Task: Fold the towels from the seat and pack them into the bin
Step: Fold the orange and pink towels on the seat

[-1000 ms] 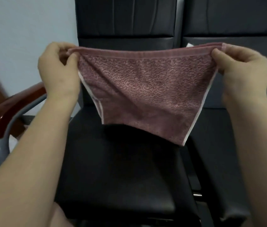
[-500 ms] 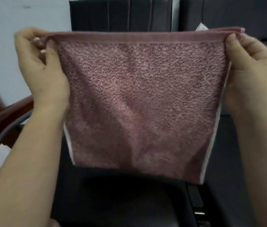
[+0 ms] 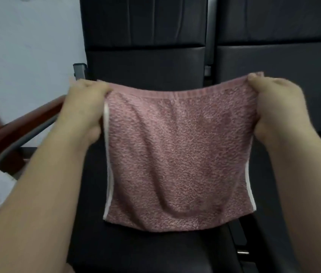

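A dusty-pink terry towel (image 3: 179, 154) with white side edges hangs doubled over the black seat (image 3: 136, 247). My left hand (image 3: 84, 109) pinches its top left corner and my right hand (image 3: 277, 107) pinches its top right corner. The towel's top hem is stretched between them. Its lower edge lies low over the seat cushion; whether it touches the cushion I cannot tell. No bin is in view.
A black padded backrest (image 3: 146, 62) stands behind the towel, with a second black seat (image 3: 285, 62) to the right. A red-brown wooden armrest (image 3: 16, 129) on a grey metal frame juts out at the left. A pale wall (image 3: 27, 46) is behind it.
Both hands have brought the towel down from in front of the backrest toward the seat cushion and drawn slightly closer together. The grip on both corners is unchanged.
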`<state>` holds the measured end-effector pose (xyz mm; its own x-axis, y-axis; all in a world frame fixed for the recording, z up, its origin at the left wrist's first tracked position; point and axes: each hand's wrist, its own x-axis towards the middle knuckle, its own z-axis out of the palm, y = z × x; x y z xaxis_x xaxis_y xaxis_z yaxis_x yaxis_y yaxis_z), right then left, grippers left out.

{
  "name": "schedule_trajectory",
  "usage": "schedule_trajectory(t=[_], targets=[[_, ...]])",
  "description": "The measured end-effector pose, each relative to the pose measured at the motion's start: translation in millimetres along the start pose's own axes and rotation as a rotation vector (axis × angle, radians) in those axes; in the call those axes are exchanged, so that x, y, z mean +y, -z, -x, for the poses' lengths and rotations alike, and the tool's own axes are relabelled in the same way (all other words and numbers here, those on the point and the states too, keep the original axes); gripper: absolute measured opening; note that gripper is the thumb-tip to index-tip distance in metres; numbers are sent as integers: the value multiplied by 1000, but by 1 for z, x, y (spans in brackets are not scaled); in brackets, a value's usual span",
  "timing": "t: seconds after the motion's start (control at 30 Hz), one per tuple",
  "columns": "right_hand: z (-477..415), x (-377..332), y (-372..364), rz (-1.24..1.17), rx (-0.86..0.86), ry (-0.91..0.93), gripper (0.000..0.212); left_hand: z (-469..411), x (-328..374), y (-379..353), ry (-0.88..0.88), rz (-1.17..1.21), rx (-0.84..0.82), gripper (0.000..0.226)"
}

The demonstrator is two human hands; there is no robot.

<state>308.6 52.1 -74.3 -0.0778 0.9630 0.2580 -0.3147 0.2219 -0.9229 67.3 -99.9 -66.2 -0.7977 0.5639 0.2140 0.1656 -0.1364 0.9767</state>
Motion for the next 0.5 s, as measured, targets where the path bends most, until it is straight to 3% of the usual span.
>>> schedule_trajectory(t=[0.1, 0.23, 0.33, 0.47, 0.5], targets=[[17, 6, -22, 90, -79, 15, 41, 19, 2, -24, 86, 106, -128, 15], [49, 10, -54, 217, -250, 30, 21, 46, -5, -60, 45, 118, -264, 13], [64, 11, -64, 355, -310, 64, 25, 54, -8, -66, 66, 35, -358, 40], [67, 8, -63, 325, -330, 7, 24, 55, -9, -62, 92, 133, -417, 26], [67, 8, -62, 330, -339, 3, 23, 57, -7, -61, 100, 166, -437, 35]])
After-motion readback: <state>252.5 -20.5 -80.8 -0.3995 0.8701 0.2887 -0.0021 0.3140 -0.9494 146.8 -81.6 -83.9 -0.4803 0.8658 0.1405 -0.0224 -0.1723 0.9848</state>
